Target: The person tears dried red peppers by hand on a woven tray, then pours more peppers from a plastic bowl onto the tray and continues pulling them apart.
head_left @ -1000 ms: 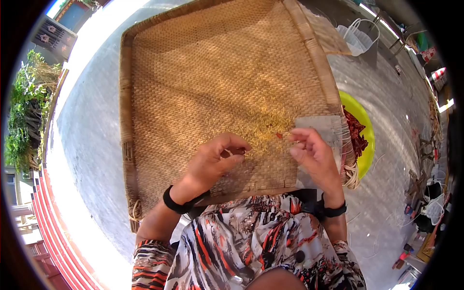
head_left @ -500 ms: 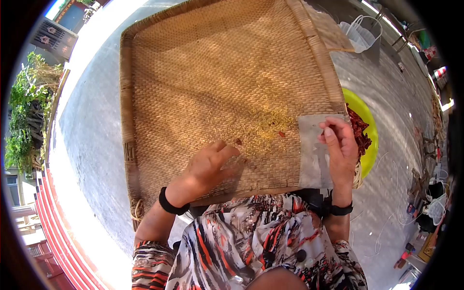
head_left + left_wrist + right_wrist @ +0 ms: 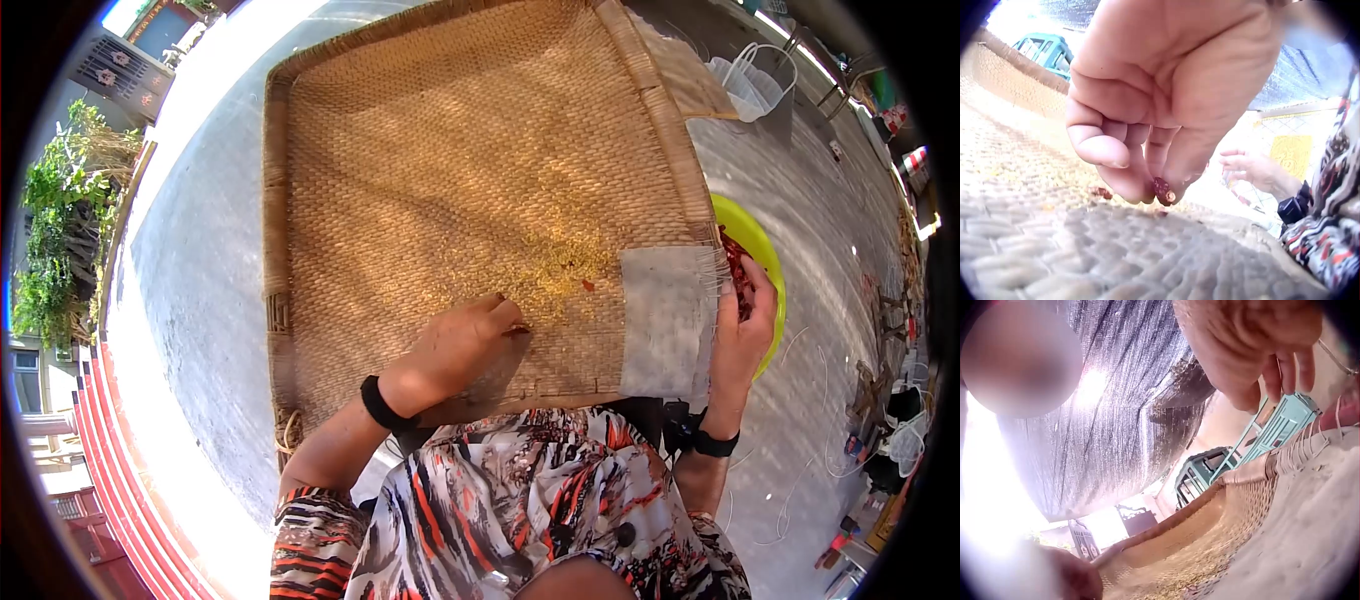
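My left hand [image 3: 455, 350] is low over the woven tray [image 3: 400, 130] and pinches a dark red dried piece [image 3: 517, 330]. In the left wrist view, the hand [image 3: 1160, 81] has this wrinkled piece [image 3: 1162, 189] at its fingertips, close to the weave. Another red piece [image 3: 588, 286] lies among yellow seeds [image 3: 550, 262]. Beyond the tray's right edge, my right hand [image 3: 742, 335] reaches over dried red peppers [image 3: 738, 270] in a yellow-green bowl [image 3: 765, 250]. The right wrist view shows that hand [image 3: 1260, 350] with its fingers loosely extended and nothing visible in them.
A grey patch [image 3: 665, 320] covers the tray's right side near the rim. At the upper right, a white bag [image 3: 752, 85] stands on the concrete floor [image 3: 190, 250]. Red steps [image 3: 120, 460] and a green plant [image 3: 65, 220] are on the left; assorted items lie along the far right.
My right hand has moved right, from above the tray to the bowl. The left hand has shifted slightly right, and now visibly pinches a red piece.
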The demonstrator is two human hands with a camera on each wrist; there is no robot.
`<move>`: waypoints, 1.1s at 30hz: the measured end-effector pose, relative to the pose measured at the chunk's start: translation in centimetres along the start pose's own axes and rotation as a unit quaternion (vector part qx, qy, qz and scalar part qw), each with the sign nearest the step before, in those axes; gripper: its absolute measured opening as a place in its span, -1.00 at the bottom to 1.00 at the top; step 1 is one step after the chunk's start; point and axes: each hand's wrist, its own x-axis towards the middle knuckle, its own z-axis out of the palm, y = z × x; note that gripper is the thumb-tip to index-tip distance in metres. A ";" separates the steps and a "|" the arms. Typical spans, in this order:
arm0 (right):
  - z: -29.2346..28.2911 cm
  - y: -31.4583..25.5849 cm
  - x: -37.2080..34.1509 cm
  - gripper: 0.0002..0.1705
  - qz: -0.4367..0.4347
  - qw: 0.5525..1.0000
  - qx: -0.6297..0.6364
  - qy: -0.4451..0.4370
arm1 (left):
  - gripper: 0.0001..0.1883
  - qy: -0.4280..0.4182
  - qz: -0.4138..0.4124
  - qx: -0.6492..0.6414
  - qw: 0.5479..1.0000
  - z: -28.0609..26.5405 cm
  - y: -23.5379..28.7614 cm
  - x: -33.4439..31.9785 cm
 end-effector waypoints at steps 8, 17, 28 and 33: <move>2.7 -3.1 -2.3 -0.63 -0.069 0.988 0.080 -0.114 | -0.84 0.047 0.034 0.033 0.998 2.2 -1.3 -0.2; 5.6 -7.3 -4.2 -0.63 0.158 0.723 0.485 -0.466 | -0.72 0.087 0.061 -0.060 0.993 -1.1 3.4 0.9; 0.2 -1.5 0.3 -0.61 0.109 0.903 0.409 -0.074 | -0.31 0.128 0.026 0.085 0.988 0.8 -0.6 0.4; -3.3 3.8 1.9 -0.37 -0.041 0.999 -0.018 -0.008 | -0.27 0.007 -0.040 0.097 0.994 2.9 -1.9 0.4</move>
